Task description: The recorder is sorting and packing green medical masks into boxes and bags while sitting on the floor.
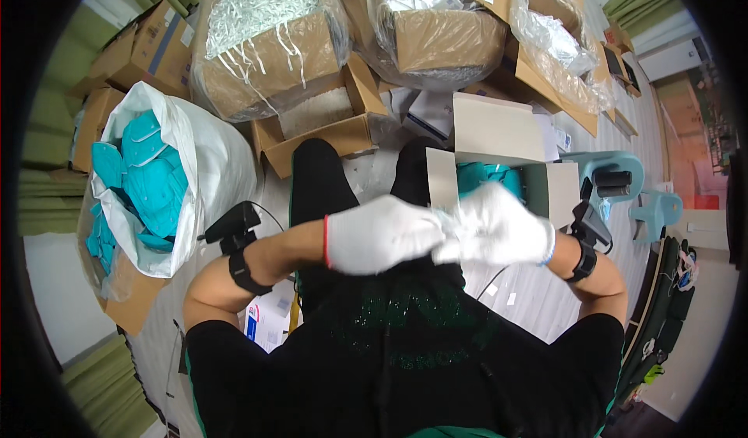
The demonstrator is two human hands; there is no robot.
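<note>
Both my hands wear white knit gloves and meet in front of my lap. My left hand [383, 235] is closed, its fingertips pressed against those of my right hand [505, 229]. The right hand is closed too and partly smeared by motion. A small pale scrap shows between the fingertips, too blurred to name. Just beyond the right hand stands an open carton [559, 193] with raised flaps. Folded teal items [487, 178] lie inside it, partly hidden by that hand.
At the left stands a white woven sack [222, 146] full of teal pieces [152, 181]. Ahead are a carton heaped with white paper shreds [261, 6], a carton of small packets [448, 41] and an open brown carton [354, 111]. Blue plastic stools [629, 165] stand right.
</note>
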